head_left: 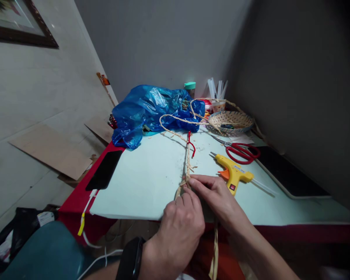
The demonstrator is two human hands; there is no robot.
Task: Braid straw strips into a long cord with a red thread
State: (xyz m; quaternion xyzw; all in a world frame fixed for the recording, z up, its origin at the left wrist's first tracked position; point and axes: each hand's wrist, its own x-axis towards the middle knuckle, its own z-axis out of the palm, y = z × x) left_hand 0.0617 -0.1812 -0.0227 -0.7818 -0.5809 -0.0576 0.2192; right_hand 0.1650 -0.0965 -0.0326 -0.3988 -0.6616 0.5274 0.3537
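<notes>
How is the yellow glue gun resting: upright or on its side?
On its side: the glue gun shows its full profile against the pale tabletop, near the right hand.

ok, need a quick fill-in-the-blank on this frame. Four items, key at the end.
1. The left hand and right hand both grip the braided cord, and a black watch sits on the ____ wrist.
2. The hot glue gun has a ____ body.
3. The scissors' handles are ____.
4. In the picture, the woven basket is ____ of the blue plastic bag.

Missing words: left; yellow; red; right.
</notes>
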